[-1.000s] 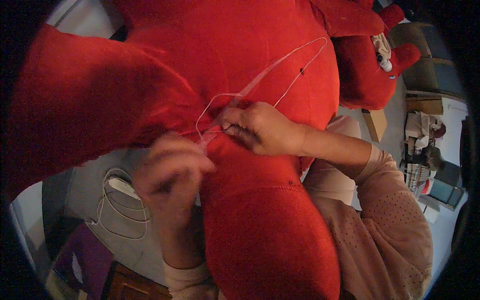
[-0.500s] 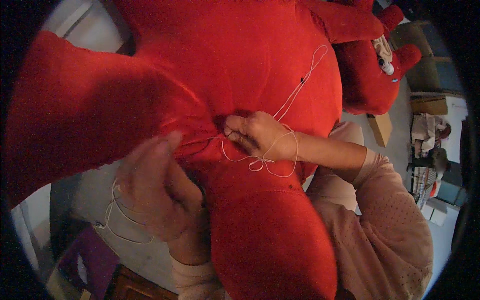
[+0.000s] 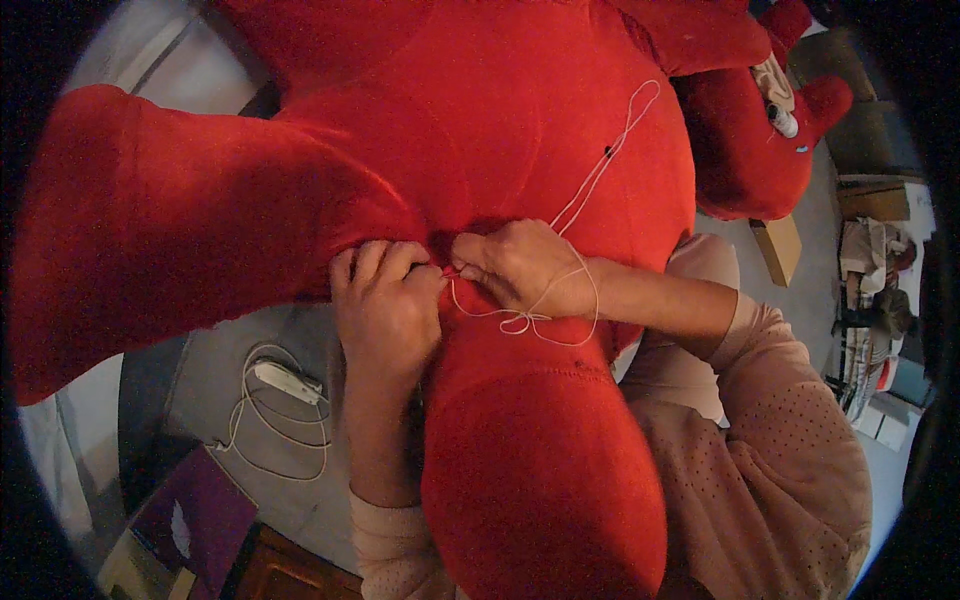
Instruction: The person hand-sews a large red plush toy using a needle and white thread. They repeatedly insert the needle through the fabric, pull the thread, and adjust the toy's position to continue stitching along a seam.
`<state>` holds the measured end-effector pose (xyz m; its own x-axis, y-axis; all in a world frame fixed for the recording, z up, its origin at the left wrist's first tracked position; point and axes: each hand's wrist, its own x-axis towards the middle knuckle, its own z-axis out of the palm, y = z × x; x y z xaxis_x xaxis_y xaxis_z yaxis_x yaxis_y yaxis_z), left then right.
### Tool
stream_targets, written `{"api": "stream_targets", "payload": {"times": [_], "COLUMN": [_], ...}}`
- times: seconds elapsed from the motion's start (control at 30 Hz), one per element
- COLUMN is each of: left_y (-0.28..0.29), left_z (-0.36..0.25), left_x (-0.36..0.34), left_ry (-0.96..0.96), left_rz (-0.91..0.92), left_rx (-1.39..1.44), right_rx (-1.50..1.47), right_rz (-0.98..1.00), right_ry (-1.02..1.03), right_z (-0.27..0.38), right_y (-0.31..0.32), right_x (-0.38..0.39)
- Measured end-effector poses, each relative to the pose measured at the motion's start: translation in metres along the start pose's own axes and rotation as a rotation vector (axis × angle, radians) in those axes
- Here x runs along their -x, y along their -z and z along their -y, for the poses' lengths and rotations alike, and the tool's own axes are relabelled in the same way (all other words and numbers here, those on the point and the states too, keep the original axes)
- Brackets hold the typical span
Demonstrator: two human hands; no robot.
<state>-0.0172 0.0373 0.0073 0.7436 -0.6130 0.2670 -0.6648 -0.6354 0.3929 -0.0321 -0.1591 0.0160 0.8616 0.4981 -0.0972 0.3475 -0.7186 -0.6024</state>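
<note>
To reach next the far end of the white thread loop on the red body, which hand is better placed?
Probably the right hand: it is closer to the white thread, part of which drapes over its wrist. The left hand is farther, on the red plush.

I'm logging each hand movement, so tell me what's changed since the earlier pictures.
The left hand has come in from the lower left, up and rightward, its fingers now against the red plush. Since the earliest picture, slack white thread has come to lie across the right wrist. The right hand stays closed at the seam.
</note>
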Motion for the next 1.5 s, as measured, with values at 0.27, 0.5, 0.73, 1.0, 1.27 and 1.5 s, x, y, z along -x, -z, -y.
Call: {"api": "stream_targets", "payload": {"times": [0.27,0.5,0.73,1.0,1.27,1.5], "left_y": [0.015,0.031,0.009,0.034,0.033,0.015], "left_z": [0.004,0.001,-0.025,-0.004,0.002,0.018], "left_x": [0.008,0.015,0.001,0.009,0.016,0.022], "left_ry": [-0.034,0.047,0.459,0.465,0.260,0.449], "left_rz": [-0.211,-0.354,-0.485,-0.107,-0.080,-0.506], "left_rx": [-0.008,0.131,1.250,1.189,1.183,1.169], "right_rx": [-0.069,-0.307,-0.808,-0.576,-0.640,-0.796], "right_rz": [-0.358,0.074,-0.084,-0.553,-0.810,-0.531], "right_ry": [0.202,0.162,0.068,0.094,0.084,-0.055], "right_z": [-0.013,0.020,0.040,0.088,0.044,0.073], "right_y": [0.031,0.012,0.038,0.145,0.260,0.197], "right_x": [-0.004,-0.029,-0.024,0.018,0.123,0.136]}}
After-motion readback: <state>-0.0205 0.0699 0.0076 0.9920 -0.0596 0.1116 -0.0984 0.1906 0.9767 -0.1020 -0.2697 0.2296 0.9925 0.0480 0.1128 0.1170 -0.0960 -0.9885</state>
